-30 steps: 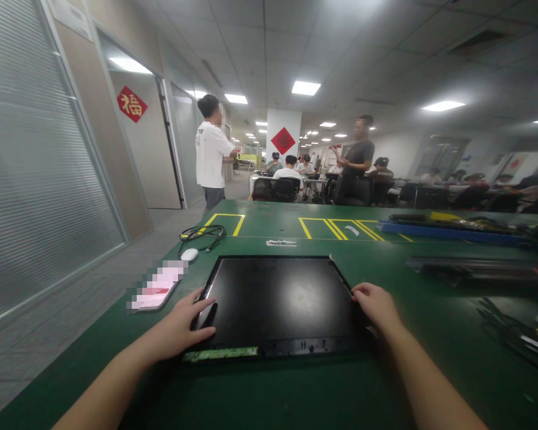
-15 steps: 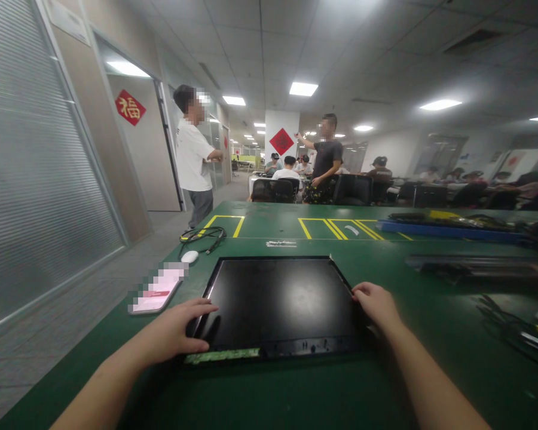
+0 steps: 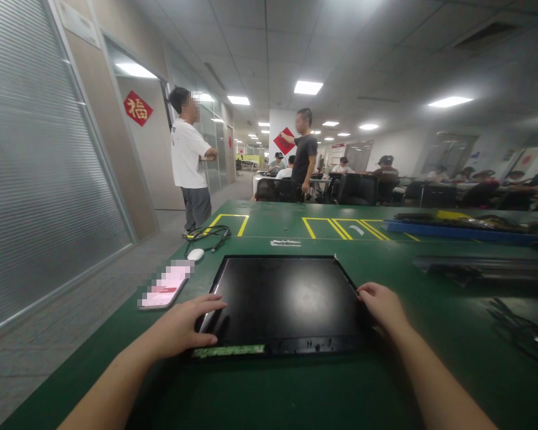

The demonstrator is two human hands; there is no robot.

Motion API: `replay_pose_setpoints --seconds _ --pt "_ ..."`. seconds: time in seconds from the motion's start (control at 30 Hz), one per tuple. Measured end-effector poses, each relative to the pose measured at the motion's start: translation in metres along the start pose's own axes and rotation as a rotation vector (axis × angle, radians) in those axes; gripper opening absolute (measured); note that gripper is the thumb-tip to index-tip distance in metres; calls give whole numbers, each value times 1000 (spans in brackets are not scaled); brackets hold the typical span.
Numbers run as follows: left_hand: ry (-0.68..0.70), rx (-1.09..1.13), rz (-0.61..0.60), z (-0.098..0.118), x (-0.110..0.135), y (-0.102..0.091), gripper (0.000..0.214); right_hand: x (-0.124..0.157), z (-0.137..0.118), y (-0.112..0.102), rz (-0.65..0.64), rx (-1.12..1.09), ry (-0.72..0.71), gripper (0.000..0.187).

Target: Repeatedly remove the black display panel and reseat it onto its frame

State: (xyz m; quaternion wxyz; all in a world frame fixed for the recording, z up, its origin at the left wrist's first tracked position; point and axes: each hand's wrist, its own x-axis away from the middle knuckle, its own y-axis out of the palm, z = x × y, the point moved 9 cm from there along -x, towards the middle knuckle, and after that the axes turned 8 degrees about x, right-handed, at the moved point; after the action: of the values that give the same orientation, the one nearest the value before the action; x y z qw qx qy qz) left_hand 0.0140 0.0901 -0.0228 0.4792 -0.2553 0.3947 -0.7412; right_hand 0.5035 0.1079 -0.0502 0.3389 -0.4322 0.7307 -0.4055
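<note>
A black LCD screen panel (image 3: 282,298) lies face up on the green table in front of me. Along its front edge runs a strip of green circuit board (image 3: 228,351), left of some small dark fittings. My left hand (image 3: 190,325) holds the panel's left side near the front corner, with thumb and fingers apart over the frame. At the right side, my right hand (image 3: 381,304) pinches the frame between curled fingers and thumb. The undersides of the frame where the hands grip are hidden.
A phone (image 3: 167,286) lies left of the panel, near a white mouse-like object (image 3: 196,255) and a coiled black cable (image 3: 208,236). Yellow tape marks (image 3: 320,221) are at the back. A blue tray (image 3: 457,230), dark strips (image 3: 479,267) and cables (image 3: 515,328) lie to the right. Two people stand beyond.
The whole view has shifted slightly, so the table and panel sit further right. Both hands keep their places on the panel. The standing person in dark clothing has moved left.
</note>
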Motion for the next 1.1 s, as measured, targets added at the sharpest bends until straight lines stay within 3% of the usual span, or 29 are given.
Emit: replay_pose_setpoints --seconds 0.3,0.53,0.7,0.8,0.93,1.1 --pt "-1 64 67 -7 -2 -1 66 -1 4 1 14 -3 4 21" --pt "-115 -65 258 -30 -10 -9 69 -3 9 2 -4 -98 36 26" --pt "-230 -240 206 -46 -15 -2 56 -4 17 -8 78 -93 76 31" --pt "-229 -285 193 -45 -17 0 56 -6 23 -1 22 -56 104 35" --pt "-181 -179 252 -43 -19 -2 51 -9 20 17 -76 2 57 33" --pt "-167 115 349 -39 -17 -13 44 -9 15 24 -86 38 6 30"
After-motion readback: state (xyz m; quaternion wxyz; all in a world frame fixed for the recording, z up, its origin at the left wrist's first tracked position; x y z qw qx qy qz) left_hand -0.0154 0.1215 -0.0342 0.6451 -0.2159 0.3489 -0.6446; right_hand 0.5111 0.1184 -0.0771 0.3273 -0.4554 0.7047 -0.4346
